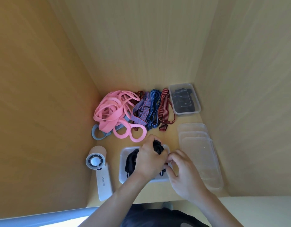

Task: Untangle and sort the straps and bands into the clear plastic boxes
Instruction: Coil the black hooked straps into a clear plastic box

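A clear plastic box sits near the desk's front with black straps inside it. My left hand is over this box and grips a bunch of black strap at its far edge. My right hand is at the box's right side, its fingers pinching a strap end with a metal ring. Behind lie a tangle of pink bands, grey bands, and striped purple, blue and red elastic straps. A second clear box at the back right holds black straps.
A white handheld fan lies at the front left. Several clear lids are stacked along the right wall. Wooden walls close the desk in on the left, back and right.
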`<state>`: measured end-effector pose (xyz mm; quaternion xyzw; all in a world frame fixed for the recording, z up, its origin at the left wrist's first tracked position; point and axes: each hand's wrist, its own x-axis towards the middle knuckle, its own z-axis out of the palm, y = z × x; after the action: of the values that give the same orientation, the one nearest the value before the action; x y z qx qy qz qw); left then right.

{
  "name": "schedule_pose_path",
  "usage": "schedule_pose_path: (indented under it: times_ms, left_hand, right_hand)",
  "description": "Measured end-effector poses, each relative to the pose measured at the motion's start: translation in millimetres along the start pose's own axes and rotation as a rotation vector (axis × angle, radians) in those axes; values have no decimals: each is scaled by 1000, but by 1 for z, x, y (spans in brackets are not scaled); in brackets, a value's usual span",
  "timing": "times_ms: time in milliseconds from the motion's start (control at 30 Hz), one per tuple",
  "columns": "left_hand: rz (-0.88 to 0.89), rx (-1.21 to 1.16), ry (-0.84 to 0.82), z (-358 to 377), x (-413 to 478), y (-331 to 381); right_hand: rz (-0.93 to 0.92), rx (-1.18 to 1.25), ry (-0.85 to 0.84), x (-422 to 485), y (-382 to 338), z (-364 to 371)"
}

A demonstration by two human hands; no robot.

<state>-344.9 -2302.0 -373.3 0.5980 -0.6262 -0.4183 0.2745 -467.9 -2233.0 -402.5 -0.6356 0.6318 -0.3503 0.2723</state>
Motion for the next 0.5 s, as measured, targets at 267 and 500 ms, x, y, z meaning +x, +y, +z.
schedule_pose_path:
  times_ms: [267, 500]
  left_hand:
    - [24, 127, -113, 2, -12, -10]
    - [169, 220, -368, -14, -18, -17]
  right_hand:
    - [64, -181, -3, -3, 13, 13]
    - [105, -236, -51, 1, 2, 10]
